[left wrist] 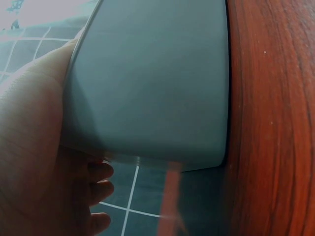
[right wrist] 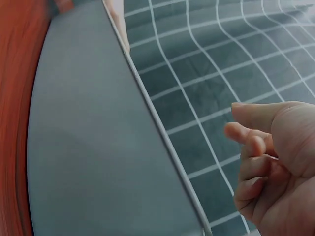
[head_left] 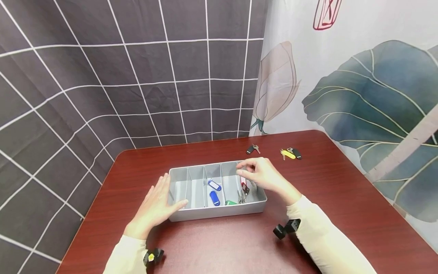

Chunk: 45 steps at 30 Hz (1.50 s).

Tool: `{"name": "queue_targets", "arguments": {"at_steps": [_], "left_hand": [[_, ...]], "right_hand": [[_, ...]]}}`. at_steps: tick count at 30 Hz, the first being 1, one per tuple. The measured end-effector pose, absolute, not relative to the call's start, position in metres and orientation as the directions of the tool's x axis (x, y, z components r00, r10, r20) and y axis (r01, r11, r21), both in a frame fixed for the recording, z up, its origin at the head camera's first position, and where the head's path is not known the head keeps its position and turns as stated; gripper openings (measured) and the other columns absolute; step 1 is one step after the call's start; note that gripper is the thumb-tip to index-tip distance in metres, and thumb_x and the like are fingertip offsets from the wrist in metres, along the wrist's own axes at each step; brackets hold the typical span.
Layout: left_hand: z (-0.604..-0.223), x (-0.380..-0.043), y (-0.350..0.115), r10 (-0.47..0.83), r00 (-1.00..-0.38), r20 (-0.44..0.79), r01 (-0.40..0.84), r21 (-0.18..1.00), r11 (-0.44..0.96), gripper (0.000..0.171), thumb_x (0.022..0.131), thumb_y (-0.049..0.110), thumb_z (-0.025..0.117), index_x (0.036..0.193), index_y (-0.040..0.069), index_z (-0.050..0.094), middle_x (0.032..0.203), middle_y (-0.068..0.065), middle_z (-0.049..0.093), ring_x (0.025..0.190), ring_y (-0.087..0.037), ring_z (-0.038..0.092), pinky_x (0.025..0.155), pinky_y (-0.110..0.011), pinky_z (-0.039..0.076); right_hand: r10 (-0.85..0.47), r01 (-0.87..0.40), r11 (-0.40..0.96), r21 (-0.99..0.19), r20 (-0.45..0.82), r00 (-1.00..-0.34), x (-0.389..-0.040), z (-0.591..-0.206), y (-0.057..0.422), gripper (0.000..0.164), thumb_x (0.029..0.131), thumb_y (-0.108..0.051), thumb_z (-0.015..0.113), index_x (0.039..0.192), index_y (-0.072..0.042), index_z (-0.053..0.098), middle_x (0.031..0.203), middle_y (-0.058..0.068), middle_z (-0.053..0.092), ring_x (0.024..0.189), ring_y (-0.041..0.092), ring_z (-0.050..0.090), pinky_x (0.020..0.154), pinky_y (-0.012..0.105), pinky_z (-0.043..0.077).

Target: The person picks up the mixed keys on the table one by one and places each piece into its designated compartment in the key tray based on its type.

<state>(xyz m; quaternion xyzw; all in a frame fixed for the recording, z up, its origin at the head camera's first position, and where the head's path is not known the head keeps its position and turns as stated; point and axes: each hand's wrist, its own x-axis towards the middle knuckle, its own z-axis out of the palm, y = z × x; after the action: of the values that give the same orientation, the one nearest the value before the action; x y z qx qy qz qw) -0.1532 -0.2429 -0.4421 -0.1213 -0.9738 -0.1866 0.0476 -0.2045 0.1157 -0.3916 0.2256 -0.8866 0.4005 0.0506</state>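
Observation:
A grey tray (head_left: 216, 214) with several compartments stands on the table. My left hand (head_left: 155, 203) lies against its left end, fingers extended along the side and thumb over the front rim. Over the right-hand compartments hovers my right hand (head_left: 265, 176), thumb and fingertips apart in the right wrist view, nothing between them. The middle compartment contains a blue key tag (head_left: 214, 185) and another blue key tag (head_left: 214, 198). To their right lies a green tag (head_left: 230, 203). Below the right hand are a red tag (head_left: 243, 181) and some keys, partly covered by it.
Behind the tray, a black key tag (head_left: 250, 149) with a key lies on the dark red table (head_left: 219, 243). Farther right, a yellow key tag (head_left: 288, 154) and a black one (head_left: 296, 153) lie together with keys. A gridded curtain (head_left: 143, 76) hangs behind the table.

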Motion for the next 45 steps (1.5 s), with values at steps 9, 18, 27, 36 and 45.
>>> {"name": "queue_targets", "arguments": {"at_steps": [9,18,27,36,45], "left_hand": [[-0.441,-0.153,-0.244,0.221,-0.967,0.130,0.254,0.355,0.900,0.114,0.077,0.077,0.054,0.154,0.004,0.013,0.157,-0.018,0.020,0.144,-0.035,0.018,0.112,-0.057,0.019],[-0.440,-0.152,-0.243,0.220,-0.967,0.132,0.253,0.354,0.900,0.115,0.076,0.081,0.050,0.154,0.005,0.013,0.157,-0.018,0.020,0.144,-0.035,0.017,0.112,-0.057,0.019],[-0.441,-0.153,-0.243,0.219,-0.965,0.145,0.258,0.354,0.899,0.115,0.076,0.081,0.050,0.154,0.005,0.014,0.157,-0.018,0.022,0.144,-0.036,0.019,0.112,-0.057,0.020],[-0.439,-0.153,-0.243,0.220,-0.965,0.142,0.257,0.358,0.897,0.115,0.076,0.080,0.052,0.154,0.005,0.014,0.156,-0.019,0.022,0.144,-0.036,0.018,0.112,-0.058,0.020],[-0.441,-0.152,-0.243,0.216,-0.966,0.142,0.254,0.361,0.897,0.114,0.076,0.080,0.051,0.154,0.005,0.013,0.157,-0.018,0.021,0.144,-0.036,0.018,0.112,-0.057,0.020]], "right_hand": [[-0.250,-0.364,0.612,-0.702,0.265,-0.931,-0.216,-0.405,0.166,0.023,0.084,-0.023,0.076,0.102,-0.010,0.073,0.061,-0.002,0.046,0.055,0.015,0.044,0.046,0.025,0.033],[-0.133,-0.288,0.671,-0.683,0.271,-0.953,-0.227,-0.423,0.215,0.028,0.086,-0.028,0.074,0.104,-0.007,0.072,0.072,0.004,0.055,0.066,0.020,0.050,0.050,0.025,0.040],[-0.023,-0.202,0.745,-0.636,0.277,-0.960,-0.239,-0.435,0.264,0.041,0.088,-0.038,0.069,0.109,-0.003,0.070,0.070,0.005,0.054,0.063,0.020,0.046,0.047,0.026,0.037],[0.053,-0.058,0.748,-0.662,0.147,-0.988,-0.247,-0.449,0.301,0.051,0.093,-0.043,0.060,0.123,-0.001,0.062,0.115,0.027,0.061,0.099,0.036,0.056,0.082,0.047,0.052],[0.098,0.000,0.743,-0.670,0.108,-0.989,-0.261,-0.465,0.317,0.059,0.093,-0.048,0.058,0.128,-0.001,0.058,0.122,0.030,0.056,0.109,0.041,0.052,0.090,0.055,0.046]]}}
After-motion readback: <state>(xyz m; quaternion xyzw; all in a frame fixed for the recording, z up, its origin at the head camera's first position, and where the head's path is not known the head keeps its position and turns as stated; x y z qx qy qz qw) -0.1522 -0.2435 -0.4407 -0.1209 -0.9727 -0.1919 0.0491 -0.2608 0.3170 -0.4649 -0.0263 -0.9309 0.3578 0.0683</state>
